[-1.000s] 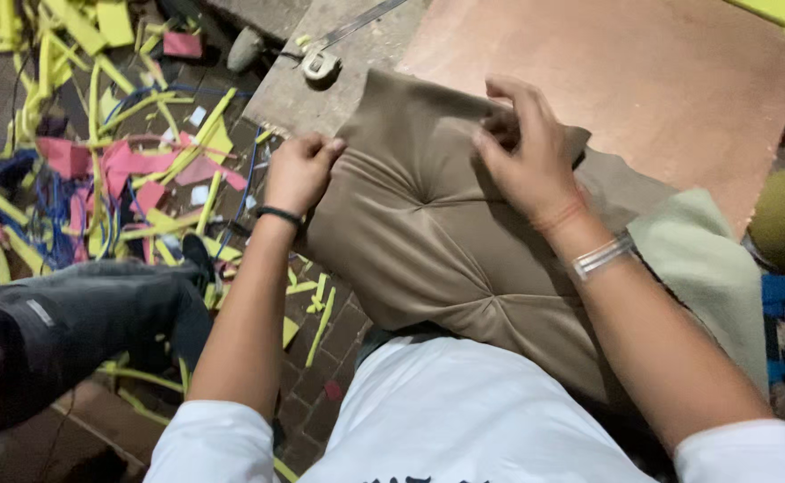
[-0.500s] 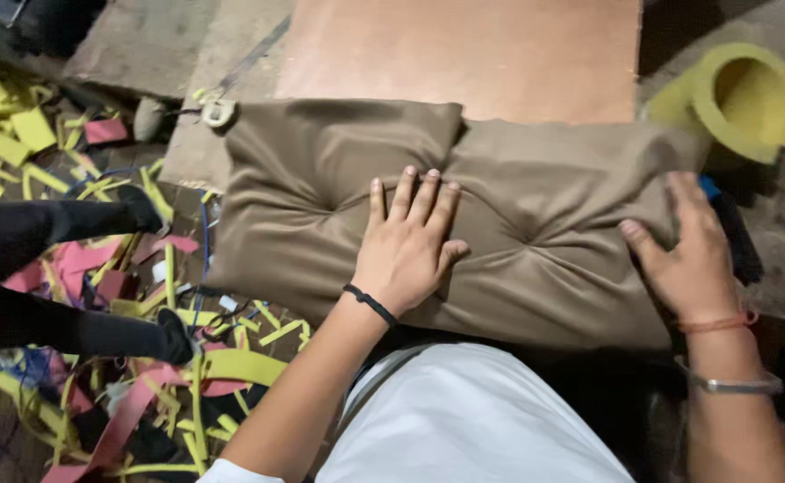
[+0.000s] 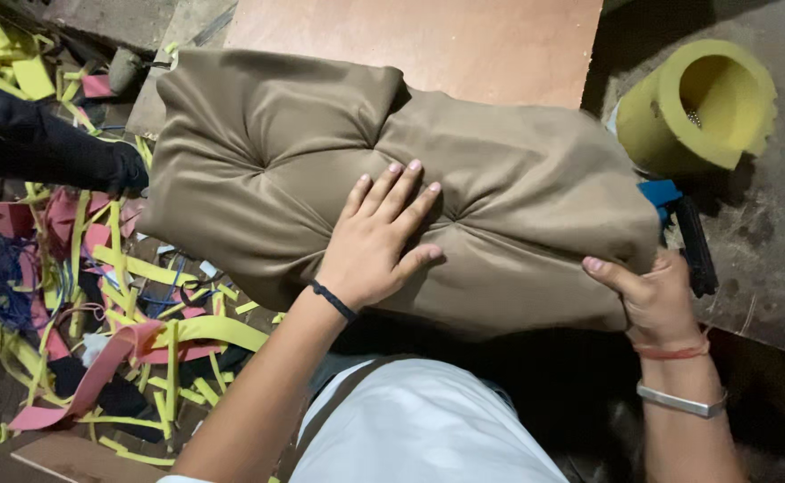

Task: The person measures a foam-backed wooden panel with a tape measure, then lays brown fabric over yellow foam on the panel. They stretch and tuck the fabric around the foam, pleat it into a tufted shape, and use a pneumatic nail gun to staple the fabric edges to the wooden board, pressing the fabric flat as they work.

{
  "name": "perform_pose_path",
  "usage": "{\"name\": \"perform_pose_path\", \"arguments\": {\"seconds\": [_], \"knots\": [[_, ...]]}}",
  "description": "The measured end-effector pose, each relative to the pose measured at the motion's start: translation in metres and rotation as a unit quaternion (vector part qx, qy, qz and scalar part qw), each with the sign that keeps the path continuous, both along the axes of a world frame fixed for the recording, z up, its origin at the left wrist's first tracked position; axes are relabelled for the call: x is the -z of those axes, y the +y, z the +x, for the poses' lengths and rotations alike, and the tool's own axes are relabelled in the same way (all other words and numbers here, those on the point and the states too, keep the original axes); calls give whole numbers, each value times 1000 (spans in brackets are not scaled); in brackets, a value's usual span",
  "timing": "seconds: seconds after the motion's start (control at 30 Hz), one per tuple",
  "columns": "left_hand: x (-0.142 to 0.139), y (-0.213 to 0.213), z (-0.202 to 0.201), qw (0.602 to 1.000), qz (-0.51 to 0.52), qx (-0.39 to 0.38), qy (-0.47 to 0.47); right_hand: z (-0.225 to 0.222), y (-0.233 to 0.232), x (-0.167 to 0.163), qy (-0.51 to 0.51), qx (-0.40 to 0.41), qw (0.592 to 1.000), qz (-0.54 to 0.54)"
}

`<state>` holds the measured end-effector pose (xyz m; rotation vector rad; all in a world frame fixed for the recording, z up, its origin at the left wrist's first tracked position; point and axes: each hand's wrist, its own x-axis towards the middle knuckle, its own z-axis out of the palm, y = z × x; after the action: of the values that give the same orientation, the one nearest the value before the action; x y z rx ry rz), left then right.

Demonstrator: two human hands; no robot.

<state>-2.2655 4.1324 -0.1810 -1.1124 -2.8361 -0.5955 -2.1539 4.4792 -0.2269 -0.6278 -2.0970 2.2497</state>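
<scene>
Pressing flat, fingers spread, the left hand (image 3: 376,240) is lying on the tufted tan fabric cushion (image 3: 321,161). The right hand (image 3: 647,295) is gripping its 4 o'clock corner, beside the yellow foam roll (image 3: 670,125).

A plain tan cushion (image 3: 392,188) is shown; a yellow foam roll (image 3: 692,107) at two o'clock; yellow and pink scraps (image 3: 124,304) at eight.

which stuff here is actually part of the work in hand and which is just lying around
In hand:
- tufted tan cushion
- left hand, flat on top of the cushion
- right hand, gripping the cushion's near right corner

Lying about:
- yellow foam roll to the right
- yellow and pink scraps on the floor, left
- plywood board under the cushion
- blue-and-black tool, partly hidden
</scene>
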Motion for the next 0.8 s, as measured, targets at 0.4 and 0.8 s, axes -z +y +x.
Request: {"name": "perform_pose_path", "arguments": {"seconds": [0.4,0.8], "knots": [[5,5,74,999,34,7,-3,-36,-4,7,14,-91,993,-72],[52,109,143,985,96,-118,78,-47,-23,-4,39,-25,998,-38]]}}
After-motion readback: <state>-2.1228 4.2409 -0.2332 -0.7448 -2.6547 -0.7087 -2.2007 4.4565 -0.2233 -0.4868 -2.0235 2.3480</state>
